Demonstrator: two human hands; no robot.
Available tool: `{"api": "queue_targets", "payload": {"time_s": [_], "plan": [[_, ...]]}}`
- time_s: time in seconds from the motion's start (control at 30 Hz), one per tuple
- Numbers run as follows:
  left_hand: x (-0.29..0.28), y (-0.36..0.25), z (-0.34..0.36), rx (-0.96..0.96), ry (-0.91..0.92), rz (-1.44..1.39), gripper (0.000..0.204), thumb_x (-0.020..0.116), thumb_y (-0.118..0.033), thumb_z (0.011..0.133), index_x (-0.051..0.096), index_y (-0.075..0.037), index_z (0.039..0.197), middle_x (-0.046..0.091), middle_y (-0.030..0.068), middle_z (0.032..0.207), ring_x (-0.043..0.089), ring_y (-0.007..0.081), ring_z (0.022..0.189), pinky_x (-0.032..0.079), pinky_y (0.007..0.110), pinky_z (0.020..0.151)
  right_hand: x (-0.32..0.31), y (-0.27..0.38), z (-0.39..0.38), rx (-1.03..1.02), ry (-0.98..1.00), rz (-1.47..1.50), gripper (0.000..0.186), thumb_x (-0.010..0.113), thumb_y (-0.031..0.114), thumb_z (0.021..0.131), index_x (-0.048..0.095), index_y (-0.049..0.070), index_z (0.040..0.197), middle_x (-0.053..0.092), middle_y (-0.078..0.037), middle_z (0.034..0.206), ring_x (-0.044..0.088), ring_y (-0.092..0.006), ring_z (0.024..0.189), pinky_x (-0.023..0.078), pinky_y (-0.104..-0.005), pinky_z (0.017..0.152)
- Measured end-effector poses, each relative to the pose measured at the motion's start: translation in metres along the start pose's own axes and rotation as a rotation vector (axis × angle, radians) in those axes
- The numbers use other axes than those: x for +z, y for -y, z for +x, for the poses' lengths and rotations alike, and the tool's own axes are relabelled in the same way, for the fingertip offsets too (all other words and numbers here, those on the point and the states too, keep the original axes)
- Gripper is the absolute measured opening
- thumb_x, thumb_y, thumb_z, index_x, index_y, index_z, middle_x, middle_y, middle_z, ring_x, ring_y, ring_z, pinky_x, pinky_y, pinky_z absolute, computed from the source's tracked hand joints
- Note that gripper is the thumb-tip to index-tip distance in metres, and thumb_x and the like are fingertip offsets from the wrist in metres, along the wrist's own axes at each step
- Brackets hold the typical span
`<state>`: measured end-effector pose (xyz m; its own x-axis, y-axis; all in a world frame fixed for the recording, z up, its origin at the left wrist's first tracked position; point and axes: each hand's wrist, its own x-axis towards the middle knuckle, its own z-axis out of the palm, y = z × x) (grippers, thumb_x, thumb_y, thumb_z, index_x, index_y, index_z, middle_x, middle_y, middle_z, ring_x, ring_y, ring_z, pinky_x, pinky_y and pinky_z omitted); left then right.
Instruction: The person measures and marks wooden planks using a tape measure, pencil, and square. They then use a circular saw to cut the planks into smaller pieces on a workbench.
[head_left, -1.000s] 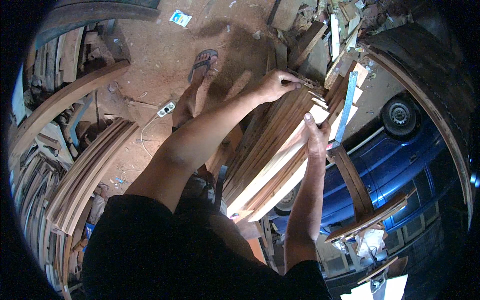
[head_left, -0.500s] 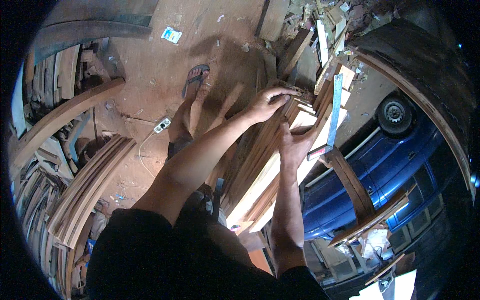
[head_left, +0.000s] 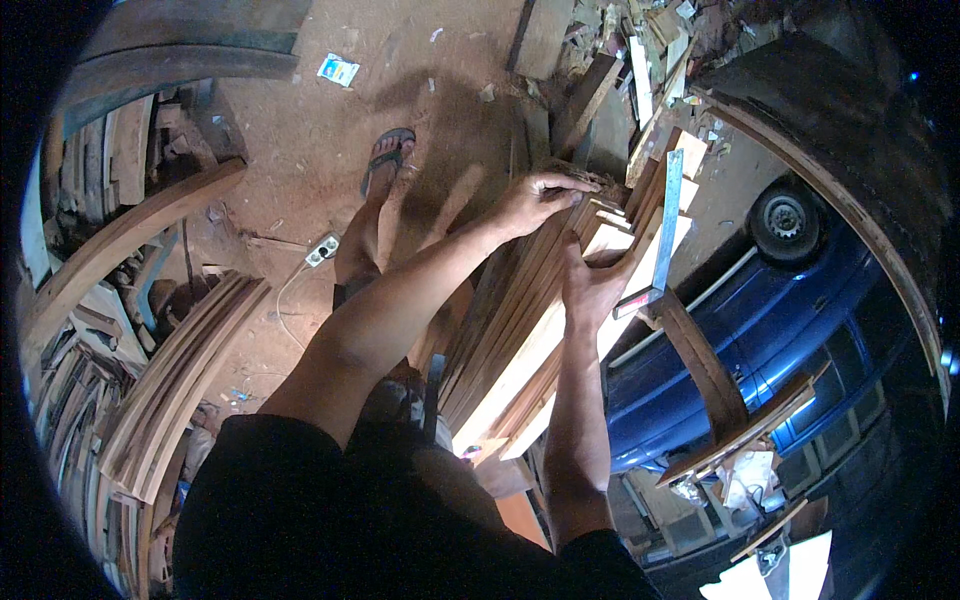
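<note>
At centre, slanting boards [head_left: 530,330] are clasped at their far end by the right hand [head_left: 595,288], thumb spread wide, and touched by the left hand [head_left: 543,206], fingers narrow, grip unclear; if jostled, the square [head_left: 668,222] alongside might be knocked off

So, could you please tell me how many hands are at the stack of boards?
2: the left hand is at the far end of the boards, and the right hand is on them beside the metal square. No other hands show.
</note>
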<state>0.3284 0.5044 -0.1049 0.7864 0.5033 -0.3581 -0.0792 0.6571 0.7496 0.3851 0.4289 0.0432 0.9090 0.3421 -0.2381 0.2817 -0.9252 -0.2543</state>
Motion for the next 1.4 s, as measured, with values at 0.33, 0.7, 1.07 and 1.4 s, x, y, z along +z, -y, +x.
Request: {"api": "queue_targets", "payload": {"time_s": [0.33,0.7,1.07,1.4], "plan": [[0.004,-0.013,-0.002,0.116,0.023,0.142,0.026,0.064,-0.018,0.103,0.072,-0.008,0.127,0.072,0.0063,0.128,0.064,0.0172,0.12,0.047,0.034,0.108,-0.004,0.003,0.006,0.065,0.078,-0.007,0.057,0.088,0.02,0.069,0.054,-0.009,0.105,0.061,-0.019,0.087,0.063,-0.0337,0.082,0.052,-0.0436,0.08],[0.007,-0.012,0.001,0.149,0.077,0.126,0.024,0.064,-0.019,0.104,0.073,-0.008,0.124,0.073,0.0061,0.127,0.063,0.017,0.123,0.047,0.034,0.109,-0.007,0.007,0.005,0.056,0.053,-0.007,0.051,0.088,0.023,0.072,0.055,-0.007,0.097,0.061,-0.017,0.085,0.064,-0.0314,0.08,0.052,-0.042,0.076],[0.007,-0.012,-0.001,0.076,0.099,0.123,0.027,0.063,-0.022,0.105,0.07,-0.005,0.124,0.072,0.0093,0.125,0.062,0.0179,0.122,0.046,0.035,0.109,-0.004,0.008,0.02,-0.117,-0.015,0.052,0.071,0.092,0.026,0.074,0.052,-0.01,0.121,0.061,-0.012,0.076,0.061,-0.0257,0.069,0.052,-0.0396,0.071],[0.012,-0.011,0.004,0.254,0.066,0.205,0.021,0.066,-0.025,0.102,0.076,-0.015,0.117,0.068,0.0104,0.13,0.057,0.0261,0.131,0.042,0.041,0.115,-0.016,0.024,0.014,0.044,0.098,0.004,0.058,0.094,0.03,0.072,0.055,-0.005,0.095,0.061,-0.012,0.074,0.061,-0.0253,0.067,0.052,-0.04,0.07]]}}
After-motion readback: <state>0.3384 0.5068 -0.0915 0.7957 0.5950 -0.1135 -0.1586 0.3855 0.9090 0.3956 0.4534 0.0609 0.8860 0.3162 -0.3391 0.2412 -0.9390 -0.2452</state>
